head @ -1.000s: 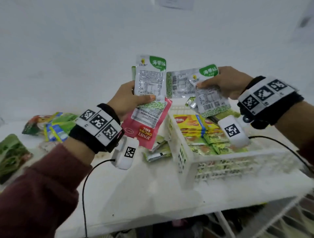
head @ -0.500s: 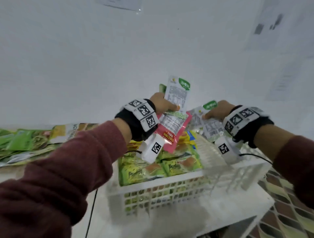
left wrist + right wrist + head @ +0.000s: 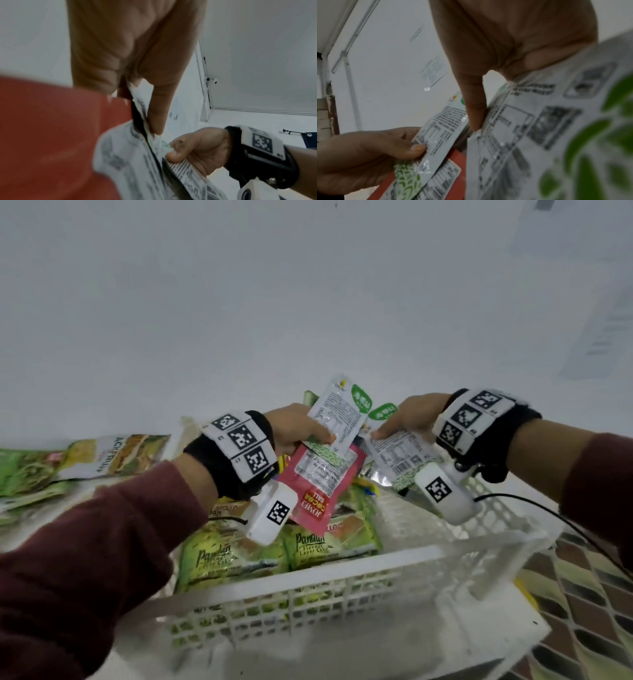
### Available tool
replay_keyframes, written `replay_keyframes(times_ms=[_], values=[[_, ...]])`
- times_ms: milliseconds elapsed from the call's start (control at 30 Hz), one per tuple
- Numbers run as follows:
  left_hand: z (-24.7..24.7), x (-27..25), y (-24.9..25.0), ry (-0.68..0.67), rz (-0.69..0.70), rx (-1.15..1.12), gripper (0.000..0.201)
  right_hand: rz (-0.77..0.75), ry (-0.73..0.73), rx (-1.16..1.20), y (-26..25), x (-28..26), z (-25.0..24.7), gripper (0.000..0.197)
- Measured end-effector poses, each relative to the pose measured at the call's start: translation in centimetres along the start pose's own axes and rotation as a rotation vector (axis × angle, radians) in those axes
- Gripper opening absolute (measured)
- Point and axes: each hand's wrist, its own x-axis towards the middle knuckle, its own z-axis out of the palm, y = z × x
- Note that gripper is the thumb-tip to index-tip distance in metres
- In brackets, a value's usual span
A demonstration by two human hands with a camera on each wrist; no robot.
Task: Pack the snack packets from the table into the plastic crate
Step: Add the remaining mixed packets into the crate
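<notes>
Above the white plastic crate (image 3: 308, 587) in the head view, the left hand (image 3: 294, 428) pinches a white-and-green packet (image 3: 337, 414) stacked on a pink packet (image 3: 317, 494), thumb on top. The right hand (image 3: 409, 419) grips a second white-and-green packet (image 3: 399, 455), held over the crate's far side. Green Pandan cake packets (image 3: 222, 559) lie inside the crate; more snack packets (image 3: 102, 460) lie on the table to the left.

From the left wrist, the left hand's thumb (image 3: 157, 108) presses the printed packet against the red-pink one (image 3: 51, 135); the right hand is beside it, thumb curled on its packet.

From the right wrist, the right thumb (image 3: 474, 108) clamps its packet (image 3: 539, 135).
</notes>
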Motion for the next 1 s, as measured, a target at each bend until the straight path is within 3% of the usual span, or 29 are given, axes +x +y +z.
replay_keyframes(times_ms=[67, 233, 267, 300, 367, 433, 533, 800, 1000], values=[[-1.0, -0.6, -0.1, -0.033, -0.016, 0.030, 0.036, -0.004, -0.118, 0.089, -0.7, 0.6, 0.3, 0.035], [-3.3, -2.5, -0.7, -0.123, -0.135, 0.186, 0.030, -0.057, -0.507, 0.102, -2.8, 1.9, 1.6, 0.087], [-3.6, -2.9, -0.7, -0.142, -0.182, 0.288, 0.030, -0.078, -0.528, 0.065, -3.1, 1.9, 2.2, 0.090], [-4.0, -3.3, -0.8, -0.146, -0.226, 0.406, 0.031, -0.117, -0.531, 0.017, -3.6, 1.7, 2.9, 0.082], [-4.5, -4.0, -0.9, -0.108, -0.268, 0.625, 0.038, -0.171, -0.501, -0.162, -4.1, 1.5, 4.1, 0.060], [-5.0, -4.3, -1.1, -0.026, -0.264, 0.721, 0.052, -0.196, -0.405, -0.405, -4.4, 1.3, 4.6, 0.066], [-5.7, -4.4, -1.4, -0.007, -0.254, 0.715, 0.059, -0.228, -0.321, -0.547, -4.9, 0.9, 4.3, 0.066], [-5.3, -3.4, -2.2, -0.048, -0.219, 0.636, 0.052, -0.333, -0.185, -0.514, -5.0, -0.2, 2.8, 0.055], [-3.2, -2.7, 0.3, 0.042, 0.063, 0.604, 0.043, -0.507, 0.002, -0.405, -4.2, -2.0, 1.0, 0.038]])
